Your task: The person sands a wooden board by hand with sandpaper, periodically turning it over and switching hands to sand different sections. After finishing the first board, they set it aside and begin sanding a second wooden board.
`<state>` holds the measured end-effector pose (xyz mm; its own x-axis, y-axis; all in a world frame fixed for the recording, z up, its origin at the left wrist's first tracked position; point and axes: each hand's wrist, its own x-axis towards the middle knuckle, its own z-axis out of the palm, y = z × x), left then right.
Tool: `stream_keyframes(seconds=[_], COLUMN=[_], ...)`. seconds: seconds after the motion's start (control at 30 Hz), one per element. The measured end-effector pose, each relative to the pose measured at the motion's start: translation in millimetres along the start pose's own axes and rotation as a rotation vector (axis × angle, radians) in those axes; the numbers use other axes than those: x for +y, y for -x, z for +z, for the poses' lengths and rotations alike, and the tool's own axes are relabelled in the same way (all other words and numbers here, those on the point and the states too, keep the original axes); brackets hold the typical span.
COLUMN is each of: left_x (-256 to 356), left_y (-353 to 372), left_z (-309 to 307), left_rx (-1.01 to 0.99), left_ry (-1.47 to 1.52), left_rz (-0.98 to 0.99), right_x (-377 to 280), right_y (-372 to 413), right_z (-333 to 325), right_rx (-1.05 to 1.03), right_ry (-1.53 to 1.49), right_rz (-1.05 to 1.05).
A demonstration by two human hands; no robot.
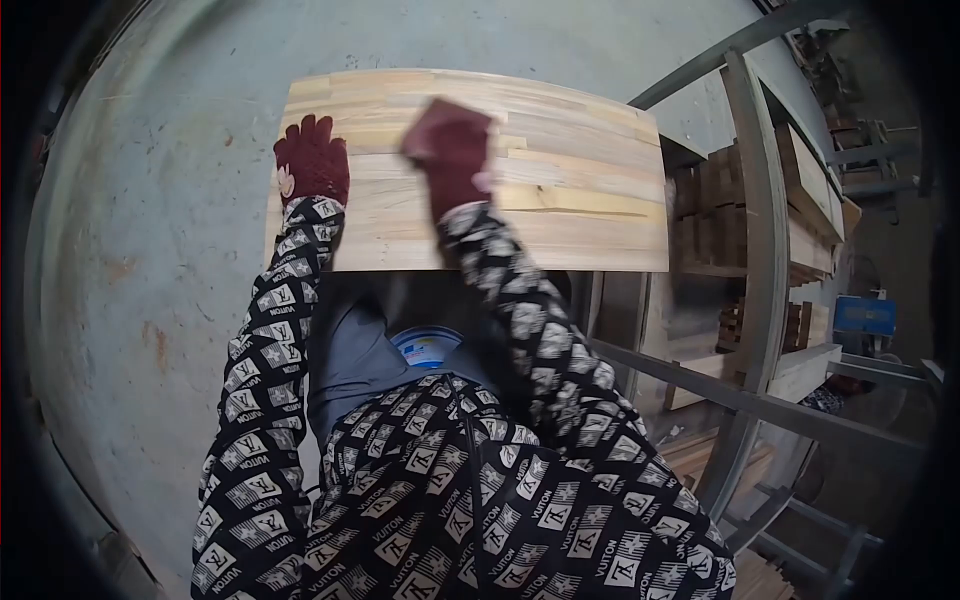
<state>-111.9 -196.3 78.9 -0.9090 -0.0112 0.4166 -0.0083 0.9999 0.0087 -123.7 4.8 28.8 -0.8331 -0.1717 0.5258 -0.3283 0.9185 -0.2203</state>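
A pale wood panel (580,200), made of glued strips, lies flat in front of me. My left hand (312,160), in a dark red knitted glove, rests on the panel's left end with its fingers spread. Near the panel's middle is my right hand (460,175), gloved in the same colour and smeared by motion. Under its fingers is a dark red, square-cornered sheet that looks like sandpaper (437,122), pressed on the wood. Its colour blends with the glove, so the fingers are hard to make out.
A scuffed grey-green table (150,200) extends behind and left of the panel. At the right stands a metal frame (755,220) with stacked wood pieces (715,210) beside it. Farther right is a blue box (865,316). A blue round lid (425,345) shows by my lap.
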Motion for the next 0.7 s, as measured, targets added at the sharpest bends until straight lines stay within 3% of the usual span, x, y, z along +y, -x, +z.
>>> stream_keyframes(seconds=[0.03,0.07,0.17,0.27,0.3,0.33,0.37,0.43,0.47,0.5,0.53,0.57,0.6,0.63,0.67,0.7], left_x=[1.0,2.7,-0.7,-1.3,-0.9,0.4,-0.2,-6.0,-3.0,6.7,15.6,19.2,20.0,17.4,11.0,8.7], left_y=[-1.4,-3.0,-1.0,3.2,2.1,0.4,1.2,5.5,7.0,7.5,7.9,7.3,6.6,7.1,7.6,10.3], left_z=[-4.6,-7.0,1.9,5.5,3.5,2.1,6.9,17.8,8.8,-9.0,-20.5,-17.8,-9.5,-3.2,1.5,2.6], left_rx=[-0.043,-0.087,-0.038,0.05,0.063,-0.021,-0.023,0.005,0.002,0.023,0.044,0.043,-0.014,-0.07,-0.123,-0.081], left_ry=[0.022,0.047,0.072,0.055,0.053,0.03,0.036,-0.05,-0.052,-0.144,-0.238,-0.252,-0.181,-0.117,-0.021,0.059], left_rz=[-0.015,-0.031,-0.012,0.024,0.034,-0.001,-0.005,-0.005,-0.011,-0.156,-0.3,-0.308,-0.464,-0.622,-0.631,-0.623], right_x=[-10.7,-32.7,-0.7,111.1,154.2,188.7,237.5,270.9,313.6,350.9,355.0,359.9,395.0,389.4,422.9,429.9], right_y=[6.2,-7.6,-7.1,4.5,11.2,13.1,18.4,26.7,29.7,33.0,39.7,45.4,53.3,46.4,56.1,55.8], right_z=[23.5,-50.3,-60.1,-44.7,-52.0,-78.7,-81.6,-142.1,-129.8,-112.6,-126.6,-137.0,-117.8,-118.0,-101.1,-98.6], right_rx=[0.004,-0.166,-0.081,0.064,0.113,0.089,0.046,0.08,0.165,0.241,0.208,0.16,0.074,-0.233,-0.081,-0.09], right_ry=[-0.073,-0.292,-0.433,-0.271,-0.378,-0.086,-0.133,0.087,-0.54,-1.173,-0.411,0.336,0.342,0.69,0.415,0.389], right_rz=[-0.085,-0.215,-0.22,-0.101,0.111,0.049,0.44,0.153,0.371,0.581,0.303,0.005,0.161,0.291,0.218,0.277])
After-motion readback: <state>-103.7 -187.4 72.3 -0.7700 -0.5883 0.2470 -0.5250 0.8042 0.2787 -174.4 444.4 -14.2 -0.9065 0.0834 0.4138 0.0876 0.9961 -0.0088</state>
